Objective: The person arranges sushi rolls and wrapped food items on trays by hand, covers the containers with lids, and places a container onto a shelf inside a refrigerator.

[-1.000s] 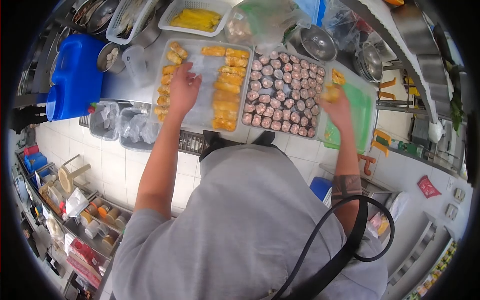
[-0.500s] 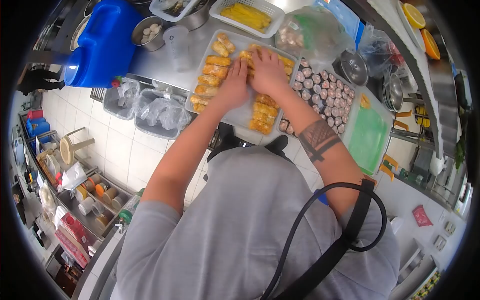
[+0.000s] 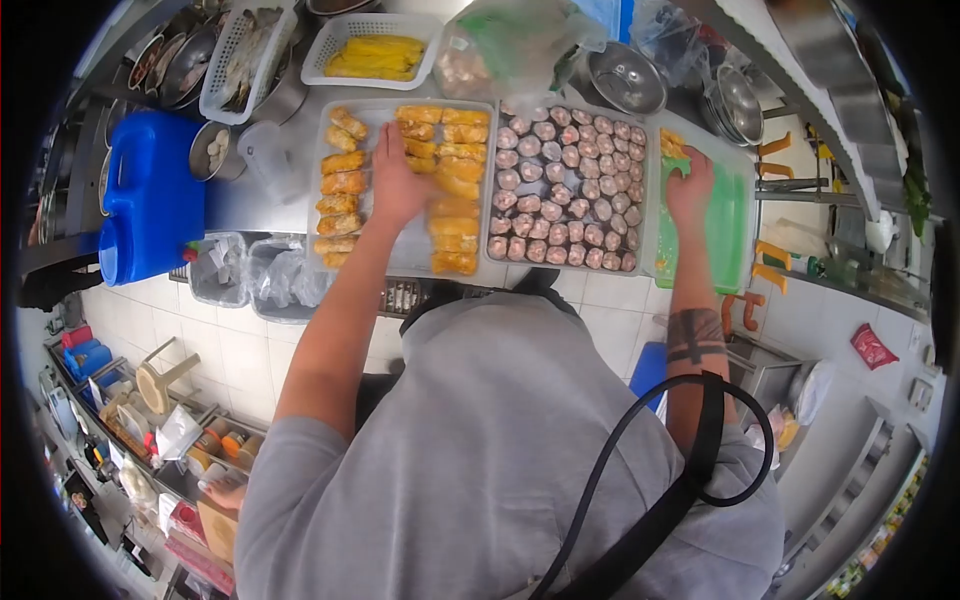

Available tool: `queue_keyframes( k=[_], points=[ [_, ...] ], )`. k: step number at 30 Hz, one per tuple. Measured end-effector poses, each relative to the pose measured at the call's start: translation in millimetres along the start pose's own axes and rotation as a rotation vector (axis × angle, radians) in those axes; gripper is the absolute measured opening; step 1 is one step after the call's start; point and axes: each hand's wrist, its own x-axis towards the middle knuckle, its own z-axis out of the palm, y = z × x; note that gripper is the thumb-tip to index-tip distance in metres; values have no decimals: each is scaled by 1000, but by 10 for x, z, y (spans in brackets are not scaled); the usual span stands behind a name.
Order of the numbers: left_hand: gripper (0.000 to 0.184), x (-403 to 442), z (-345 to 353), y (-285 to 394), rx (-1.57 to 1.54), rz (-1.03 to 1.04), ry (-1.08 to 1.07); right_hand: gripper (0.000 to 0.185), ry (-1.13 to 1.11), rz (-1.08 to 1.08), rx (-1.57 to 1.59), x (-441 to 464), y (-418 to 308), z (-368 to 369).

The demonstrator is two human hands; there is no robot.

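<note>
My left hand [image 3: 398, 190] rests in a pale plastic tray [image 3: 393, 262], fingers stretched out and the thumb side blurred. Golden-brown wrapped rolls [image 3: 343, 183] line the tray's left side. More rolls [image 3: 460, 165] stand in two columns to the right, touching or close to that hand. My right hand [image 3: 690, 190] is over a second tray with a green bottom [image 3: 728, 215]. Its fingers are bent with a gap at the thumb, just below a small group of rolls [image 3: 672, 143] at the upper left corner. I see nothing held in it.
Between the two trays lies one filled with rows of round pinkish dumplings [image 3: 570, 190]. Behind stand a white basket of yellow strips [image 3: 370, 60], a plastic bag [image 3: 500, 50] and a metal bowl [image 3: 627, 78]. A blue jerrycan [image 3: 155, 190] is at left.
My right hand has left the rolls in the left tray and moved right to the green-bottomed tray. My left hand stays among the rolls. The view has shifted to the right.
</note>
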Motion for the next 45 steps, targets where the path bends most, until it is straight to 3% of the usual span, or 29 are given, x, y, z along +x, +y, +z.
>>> queue_keyframes(
  k=[4, 8, 10, 14, 16, 17, 19, 20, 23, 24, 26, 27, 29, 32, 35, 39, 42, 45],
  points=[
    [104, -16, -68, -70, -71, 5, -31, 57, -220, -304, 73, 282, 423, 71],
    [101, -131, -146, -142, -7, -28, 31, 64, -272, -205, -133, 369, 238, 32],
    [97, -193, -194, -61, -30, -140, 32, 68, -284, -172, -190, 411, 386, 95],
    [91, -407, -299, 9, -91, -191, 66, 65, -354, -159, -23, 453, 611, 233],
    [85, -523, -298, -76, -178, -140, 136, 63, -479, 103, -128, 434, 584, 182],
    [85, -586, -312, -130, -185, -142, 143, 63, -478, 94, -134, 410, 569, 130],
    [78, -698, -491, -46, -211, -169, 118, 56, -387, 508, 358, 381, 380, -48],
    [78, -742, -574, -11, -220, -175, 131, 56, -390, 493, 353, 343, 232, -90],
    [72, -866, -715, -3, -191, -160, 158, 63, -435, 104, 545, -69, -847, 7],
    [70, -880, -730, -47, -169, -99, 163, 50, -530, -58, 447, -212, -1471, 28],
    [70, -881, -770, -66, -156, -23, 160, 59, -751, -194, 513, -419, -2488, 147],
    [70, -869, -818, -27, -200, -26, 139, 65, -767, -402, 383, -515, -2854, 251],
    [71, -859, -835, -12, -249, -17, 106, 72, -782, -573, 304, -632, -3412, 509],
    [72, -895, -692, -70, -239, 34, 128, 71, -650, -678, 162, -810, -3799, 859],
    [69, -934, -450, -113, -85, 94, 59, 70, -627, -613, 2, -978, -3694, 1157],
    [68, -956, -317, -74, -119, 52, -10, 69, -543, -536, 37, -1036, -3555, 822],
    [69, -914, -297, -77, -120, 68, 25, 57, -453, -323, 138, -1058, -3207, 467],
    [70, -884, -364, -17, -36, 82, 68, 46, -184, -180, 187, -1096, -2525, 185]
  ],
)
